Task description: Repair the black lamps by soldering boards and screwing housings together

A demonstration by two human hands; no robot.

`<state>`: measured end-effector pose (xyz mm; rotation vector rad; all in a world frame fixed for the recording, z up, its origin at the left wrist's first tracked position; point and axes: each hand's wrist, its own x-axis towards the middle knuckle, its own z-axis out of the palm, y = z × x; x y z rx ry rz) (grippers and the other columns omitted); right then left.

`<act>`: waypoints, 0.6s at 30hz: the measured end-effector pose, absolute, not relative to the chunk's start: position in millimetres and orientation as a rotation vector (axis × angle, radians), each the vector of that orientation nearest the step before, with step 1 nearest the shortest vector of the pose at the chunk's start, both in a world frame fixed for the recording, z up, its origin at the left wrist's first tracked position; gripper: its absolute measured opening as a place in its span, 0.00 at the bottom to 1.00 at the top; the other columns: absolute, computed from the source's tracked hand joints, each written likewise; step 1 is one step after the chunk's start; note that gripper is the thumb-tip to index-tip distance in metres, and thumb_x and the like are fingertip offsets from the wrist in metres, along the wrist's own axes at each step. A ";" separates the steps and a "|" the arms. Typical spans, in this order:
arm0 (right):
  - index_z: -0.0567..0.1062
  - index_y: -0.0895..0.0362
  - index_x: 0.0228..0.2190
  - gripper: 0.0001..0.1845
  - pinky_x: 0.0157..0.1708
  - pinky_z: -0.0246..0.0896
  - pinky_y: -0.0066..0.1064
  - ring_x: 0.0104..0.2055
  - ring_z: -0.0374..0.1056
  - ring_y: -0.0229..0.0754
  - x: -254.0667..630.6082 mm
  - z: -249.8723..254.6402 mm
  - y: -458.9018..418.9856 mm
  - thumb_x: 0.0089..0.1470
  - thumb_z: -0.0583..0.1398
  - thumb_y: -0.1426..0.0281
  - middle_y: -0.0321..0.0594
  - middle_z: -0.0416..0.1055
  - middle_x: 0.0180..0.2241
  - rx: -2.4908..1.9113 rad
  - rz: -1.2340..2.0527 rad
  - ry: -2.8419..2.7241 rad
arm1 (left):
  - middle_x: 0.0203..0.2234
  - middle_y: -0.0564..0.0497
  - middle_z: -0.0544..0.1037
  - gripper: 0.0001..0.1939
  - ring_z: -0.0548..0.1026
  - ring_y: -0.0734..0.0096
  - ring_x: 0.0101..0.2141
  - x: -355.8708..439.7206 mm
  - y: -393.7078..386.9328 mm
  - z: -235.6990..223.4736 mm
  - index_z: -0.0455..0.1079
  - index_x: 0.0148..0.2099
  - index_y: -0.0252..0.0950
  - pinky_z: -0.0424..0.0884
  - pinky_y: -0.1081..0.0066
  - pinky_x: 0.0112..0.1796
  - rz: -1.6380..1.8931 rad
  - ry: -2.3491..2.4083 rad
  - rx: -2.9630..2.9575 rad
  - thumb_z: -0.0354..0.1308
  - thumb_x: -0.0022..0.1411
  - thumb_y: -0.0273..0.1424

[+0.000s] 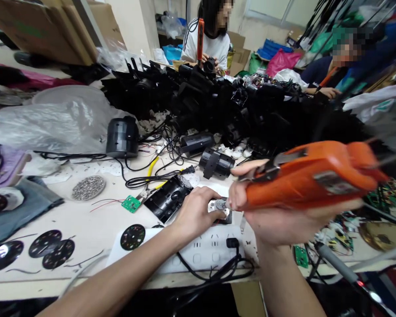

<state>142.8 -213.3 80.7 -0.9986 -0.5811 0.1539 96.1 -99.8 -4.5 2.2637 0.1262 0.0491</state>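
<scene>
My right hand point(277, 220) is wrapped round an orange electric screwdriver point(303, 176), which points left. Its tip meets a small white-and-black part point(225, 213) near the middle of the table. Fingers of my left hand point(198, 209) are closed on that part and hide much of it. Just left of this hand lies an open black housing point(168, 198). Beside the housing are yellow-handled pliers point(152, 169) and a green circuit board point(131, 204) with thin wires.
A white power strip point(198, 259) with a plugged-in cord lies in front. Small screws point(89, 188) fill a shallow dish at left. Black discs point(45, 243) lie front left. A big heap of black parts point(198, 97) stands behind, with two people beyond it.
</scene>
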 end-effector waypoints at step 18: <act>0.80 0.52 0.29 0.42 0.14 0.53 0.34 0.14 0.60 0.43 149.1 66.1 -226.9 0.35 0.54 0.29 0.39 0.68 0.15 -1.161 0.267 -0.453 | 0.37 0.49 0.78 0.14 0.73 0.57 0.43 96.4 -99.6 -4.2 0.73 0.38 0.37 0.65 0.64 0.43 0.046 0.109 2.259 0.71 0.49 0.31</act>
